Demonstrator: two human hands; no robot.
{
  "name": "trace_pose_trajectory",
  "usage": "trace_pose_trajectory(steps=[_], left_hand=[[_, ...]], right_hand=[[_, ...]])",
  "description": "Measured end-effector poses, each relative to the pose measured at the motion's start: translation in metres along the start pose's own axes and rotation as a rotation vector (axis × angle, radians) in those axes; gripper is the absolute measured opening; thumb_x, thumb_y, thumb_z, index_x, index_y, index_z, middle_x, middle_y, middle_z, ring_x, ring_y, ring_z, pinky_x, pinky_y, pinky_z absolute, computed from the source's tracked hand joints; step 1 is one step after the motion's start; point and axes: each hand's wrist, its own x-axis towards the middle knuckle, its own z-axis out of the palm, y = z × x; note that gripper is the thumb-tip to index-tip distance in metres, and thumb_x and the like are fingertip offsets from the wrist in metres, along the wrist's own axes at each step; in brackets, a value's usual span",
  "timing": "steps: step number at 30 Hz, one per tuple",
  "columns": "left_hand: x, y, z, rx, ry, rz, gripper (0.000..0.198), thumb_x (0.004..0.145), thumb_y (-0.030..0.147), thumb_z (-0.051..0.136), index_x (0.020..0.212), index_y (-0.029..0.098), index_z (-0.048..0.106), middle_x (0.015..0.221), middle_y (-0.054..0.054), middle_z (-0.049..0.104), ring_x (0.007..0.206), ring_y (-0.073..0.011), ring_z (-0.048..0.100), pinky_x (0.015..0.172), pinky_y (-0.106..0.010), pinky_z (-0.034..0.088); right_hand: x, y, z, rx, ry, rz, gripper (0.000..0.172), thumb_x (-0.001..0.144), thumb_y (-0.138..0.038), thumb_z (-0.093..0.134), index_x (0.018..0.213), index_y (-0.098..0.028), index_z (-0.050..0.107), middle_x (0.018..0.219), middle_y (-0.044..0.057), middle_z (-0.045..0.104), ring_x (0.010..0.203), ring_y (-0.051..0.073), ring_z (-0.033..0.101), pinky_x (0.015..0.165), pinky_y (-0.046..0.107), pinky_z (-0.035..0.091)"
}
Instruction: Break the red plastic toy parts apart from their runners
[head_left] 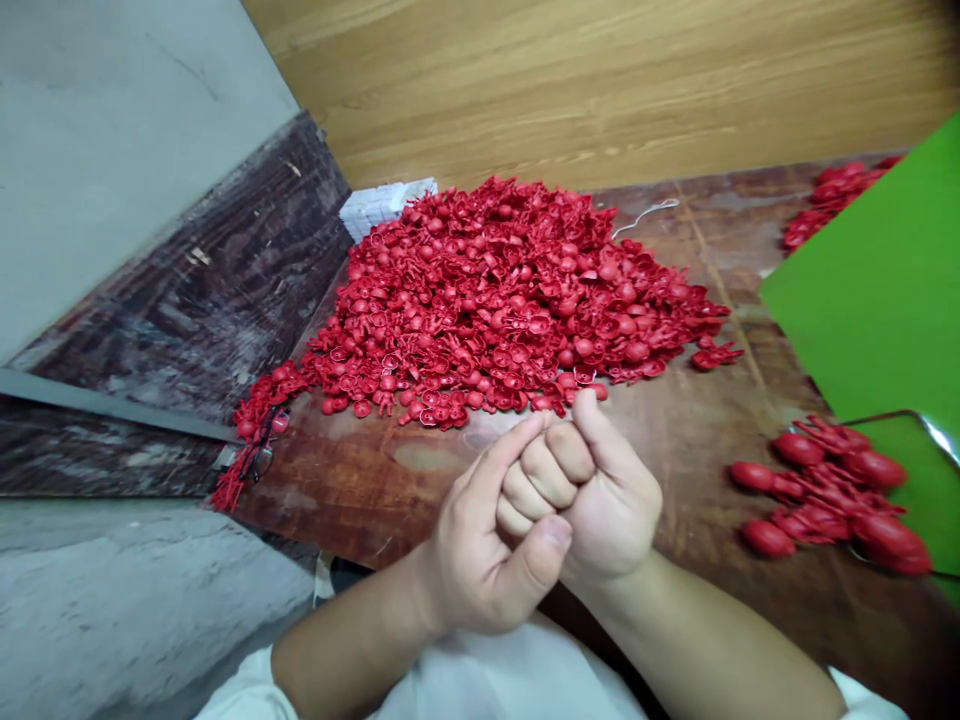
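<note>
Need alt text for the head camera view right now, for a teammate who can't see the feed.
The left hand and right hand press together, fingers curled, at the near edge of a large heap of small red moulded parts on a scarred wooden table. Larger red pieces lie to the right beside a green board.

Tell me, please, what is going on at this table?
A person has both hands together just in front of a large heap of small red moulded parts on a worn wooden table. The left hand wraps around the curled right hand, and nothing held is visible. A smaller cluster of larger red pieces lies to the right, beside a green board.
</note>
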Motion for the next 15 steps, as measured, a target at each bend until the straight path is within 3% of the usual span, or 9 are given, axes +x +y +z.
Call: trace_pose_trajectory(steps=[6, 9, 15], left_hand=[[0.001, -0.004, -0.001, 0.040, 0.028, 0.011, 0.073, 0.088, 0.025, 0.060, 0.153, 0.014, 0.030, 0.147, -0.015, 0.054, 0.128, -0.0272, 0.060, 0.109, -0.035, 0.050], [0.003, -0.006, -0.002, 0.053, 0.050, -0.053, 0.067, 0.089, 0.027, 0.059, 0.150, 0.012, 0.036, 0.145, -0.015, 0.056, 0.125, -0.0270, 0.062, 0.105, -0.033, 0.053], [0.008, -0.011, -0.005, -0.028, 0.124, -0.180, 0.044, 0.098, 0.038, 0.048, 0.133, 0.013, 0.054, 0.112, -0.010, 0.074, 0.099, -0.0214, 0.071, 0.087, -0.031, 0.058]], right_hand=[[0.003, 0.003, -0.001, 0.004, 0.129, 0.017, 0.060, 0.103, -0.048, 0.036, 0.052, -0.022, 0.016, 0.044, -0.010, 0.009, 0.036, 0.008, 0.006, 0.036, 0.023, 0.009], [0.006, 0.005, -0.001, -0.020, 0.239, 0.006, 0.060, 0.101, -0.050, 0.042, 0.054, -0.022, 0.017, 0.047, -0.010, 0.013, 0.038, 0.008, 0.008, 0.035, 0.020, 0.012], [0.013, 0.010, -0.004, -0.048, 0.351, -0.010, 0.059, 0.095, -0.041, 0.059, 0.054, -0.020, 0.023, 0.047, -0.009, 0.024, 0.042, 0.007, 0.020, 0.040, 0.016, 0.033]])
